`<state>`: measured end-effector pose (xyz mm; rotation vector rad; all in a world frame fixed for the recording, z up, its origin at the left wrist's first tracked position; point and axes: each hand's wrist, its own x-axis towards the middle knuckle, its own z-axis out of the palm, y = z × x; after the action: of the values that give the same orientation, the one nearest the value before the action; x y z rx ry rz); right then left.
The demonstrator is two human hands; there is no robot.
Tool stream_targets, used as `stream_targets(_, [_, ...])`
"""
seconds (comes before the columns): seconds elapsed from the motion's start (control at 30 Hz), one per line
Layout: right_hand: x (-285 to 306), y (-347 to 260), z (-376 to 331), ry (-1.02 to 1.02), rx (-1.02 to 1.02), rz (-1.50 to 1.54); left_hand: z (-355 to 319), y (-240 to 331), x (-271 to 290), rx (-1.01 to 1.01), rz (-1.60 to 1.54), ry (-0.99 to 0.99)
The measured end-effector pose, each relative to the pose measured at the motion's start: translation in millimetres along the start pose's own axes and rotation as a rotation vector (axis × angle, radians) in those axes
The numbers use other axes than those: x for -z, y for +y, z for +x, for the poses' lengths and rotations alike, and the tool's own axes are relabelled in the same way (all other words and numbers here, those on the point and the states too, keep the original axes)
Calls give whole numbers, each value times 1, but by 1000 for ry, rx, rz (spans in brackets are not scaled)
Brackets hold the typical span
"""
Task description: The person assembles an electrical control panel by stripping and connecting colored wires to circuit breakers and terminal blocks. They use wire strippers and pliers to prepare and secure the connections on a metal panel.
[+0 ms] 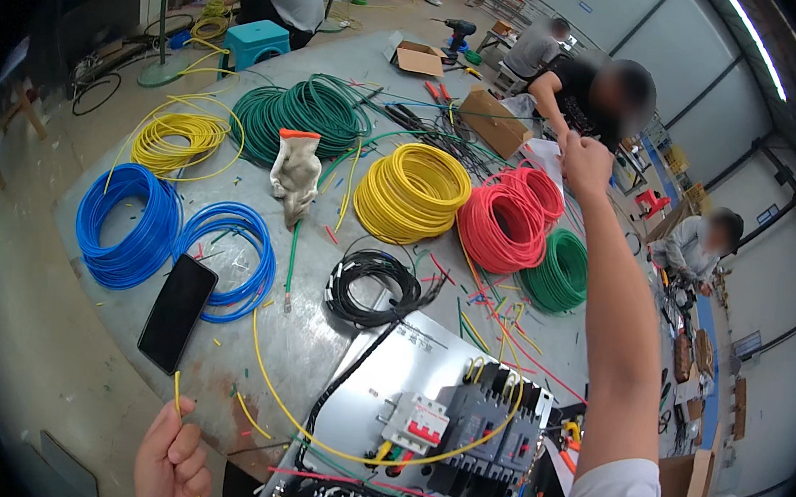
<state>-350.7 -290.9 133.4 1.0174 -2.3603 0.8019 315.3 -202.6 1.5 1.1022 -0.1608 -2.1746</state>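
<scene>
My left hand is closed around a thin yellow wire, whose tip points up past the thumb. Stretched far forward, my right hand is closed in a fist; what it holds, if anything, is hidden. White paper lies just beside that fist. Between my arms sits a metal panel carrying dark circuit breakers and a small white breaker with red switches. A loose yellow wire curves across the panel's front. Above my left hand lies a black phone.
Coils of blue, green, yellow, red and black wire cover the grey table, with a work glove among them. Cardboard boxes and a drill stand farther back. Several people work around; one leans in near my right hand.
</scene>
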Motion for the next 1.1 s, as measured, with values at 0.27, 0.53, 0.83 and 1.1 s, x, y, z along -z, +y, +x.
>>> stream_targets(0.27, [-57, -4, 55, -250, -596, 1066, 20, 10, 3, 60, -21, 50])
stream_targets(0.53, [-70, -21, 51, -614, -486, 1229, 23, 16, -7, 69, -38, 23])
stream_targets(0.83, [-69, -25, 54, -372, -557, 1232, 9, 15, -2, 29, -44, 7])
stream_targets(1.1, [-66, -40, 31, -585, -553, 1299, 7, 24, -9, 6, -45, 11])
